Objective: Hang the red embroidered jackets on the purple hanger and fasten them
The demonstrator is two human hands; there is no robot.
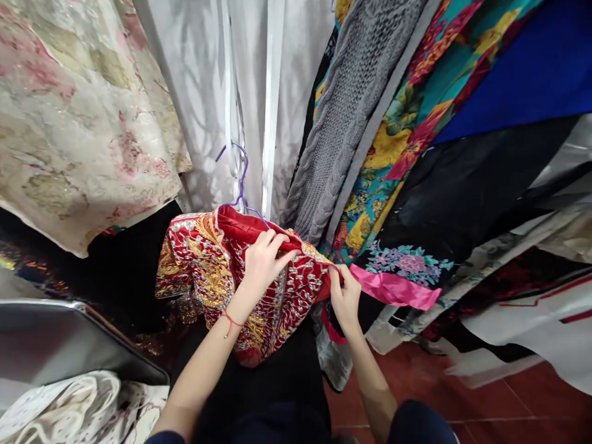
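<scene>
A red blouse (277, 308) with gold and silver embroidery lies across my lap, its neckline facing away from me. Out of the neckline rises a purple hanger (241, 179), its hook pointing up and to the left. My left hand (266, 259) rests over the blouse's front edge near the neckline, fingers bent onto the red cloth; a thin red string circles that wrist. At the blouse's right shoulder edge, my right hand (345, 293) pinches the fabric between thumb and fingers. Most of the hanger is hidden inside the blouse.
Long white straps (271, 92) hang before a pale curtain. Floral cream cloth (87, 123) hangs at left; a grey knitted garment (346, 117) and several printed clothes hang at right. A grey chair-like panel (69, 345) and a bundled white cloth (78, 410) are lower left. Red floor tiles (416, 382) show below.
</scene>
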